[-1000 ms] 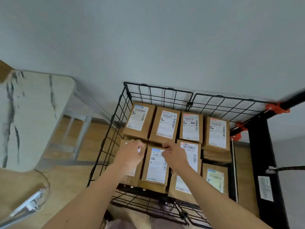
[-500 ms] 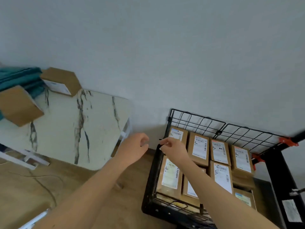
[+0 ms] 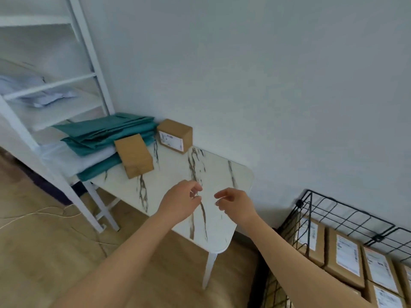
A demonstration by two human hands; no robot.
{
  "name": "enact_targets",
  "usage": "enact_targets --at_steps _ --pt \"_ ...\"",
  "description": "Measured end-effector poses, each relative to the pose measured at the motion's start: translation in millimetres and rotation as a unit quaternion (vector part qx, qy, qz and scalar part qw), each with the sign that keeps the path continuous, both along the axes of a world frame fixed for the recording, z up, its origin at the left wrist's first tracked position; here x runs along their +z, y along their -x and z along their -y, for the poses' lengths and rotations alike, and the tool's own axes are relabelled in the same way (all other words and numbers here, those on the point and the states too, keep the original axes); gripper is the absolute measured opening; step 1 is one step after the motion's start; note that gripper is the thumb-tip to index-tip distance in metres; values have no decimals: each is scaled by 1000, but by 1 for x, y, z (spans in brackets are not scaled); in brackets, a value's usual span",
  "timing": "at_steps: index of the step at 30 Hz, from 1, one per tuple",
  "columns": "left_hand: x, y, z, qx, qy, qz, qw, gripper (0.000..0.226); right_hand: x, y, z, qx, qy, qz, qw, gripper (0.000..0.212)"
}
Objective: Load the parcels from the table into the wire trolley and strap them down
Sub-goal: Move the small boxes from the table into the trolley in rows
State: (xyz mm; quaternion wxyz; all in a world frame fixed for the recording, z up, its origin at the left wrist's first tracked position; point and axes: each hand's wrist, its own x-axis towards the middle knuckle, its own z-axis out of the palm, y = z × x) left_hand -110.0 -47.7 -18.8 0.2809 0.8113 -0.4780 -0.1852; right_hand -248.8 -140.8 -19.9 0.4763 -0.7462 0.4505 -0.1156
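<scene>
Two brown cardboard parcels stand on the white marble-patterned table (image 3: 173, 178): a plain one (image 3: 134, 155) near the left and a labelled one (image 3: 174, 138) against the wall. My left hand (image 3: 181, 202) and my right hand (image 3: 235, 204) hover over the table's near part, both empty with fingers loosely curled apart. The black wire trolley (image 3: 329, 216) sits at the lower right, holding several labelled parcels (image 3: 347, 256) packed side by side.
Folded teal and white fabric (image 3: 102, 135) lies on the table's far left. A white metal shelf frame (image 3: 89, 72) stands at the left. Thin cables (image 3: 44, 213) trail across the wooden floor. A plain wall runs behind everything.
The view has swung left from the trolley to the table. Both hands left the parcels in the trolley and now hang empty over the tabletop.
</scene>
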Motion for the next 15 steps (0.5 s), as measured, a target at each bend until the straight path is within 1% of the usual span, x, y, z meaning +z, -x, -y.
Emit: enact_targets --at_steps 6,10,15 --pt "4 -55 9 31 7 20 999 28 10 -54 21 28 7 13 999 20" --pt "13 -95 32 56 1 25 998 29 13 -97 55 42 20 9 999 22" --pt "28 -151 68 79 -15 62 995 30 24 -157 97 52 11 20 998 20"
